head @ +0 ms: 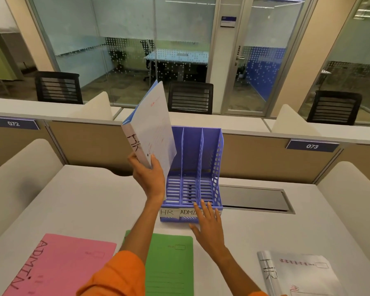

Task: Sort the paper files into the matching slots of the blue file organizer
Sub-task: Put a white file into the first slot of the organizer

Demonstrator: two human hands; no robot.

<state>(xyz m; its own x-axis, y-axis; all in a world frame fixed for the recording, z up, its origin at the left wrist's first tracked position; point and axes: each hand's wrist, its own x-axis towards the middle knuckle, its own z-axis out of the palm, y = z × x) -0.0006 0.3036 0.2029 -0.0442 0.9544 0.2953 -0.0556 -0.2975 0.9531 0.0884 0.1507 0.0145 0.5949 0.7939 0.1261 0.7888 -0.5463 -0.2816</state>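
The blue file organizer (pixel 209 159) stands on the desk with three slots; front labels read "HR" and "ADMIN", the third is covered by my hand. My left hand (pixel 149 176) holds a white file marked "HR" (pixel 152 129) upright, tilted, above the organizer's left slot. My right hand (pixel 207 227) rests with fingers spread on the organizer's front edge. Lying flat near me are a pink file marked "ADMIN" (pixel 60 265), a green file (pixel 171 263) and a second white "HR" file (pixel 299 274).
A grey cable hatch (pixel 254 198) is set into the desk right of the organizer. Beige partition panels (pixel 90 142) with numbers 072 and 073 close off the desk's far side. Black chairs and glass rooms lie beyond.
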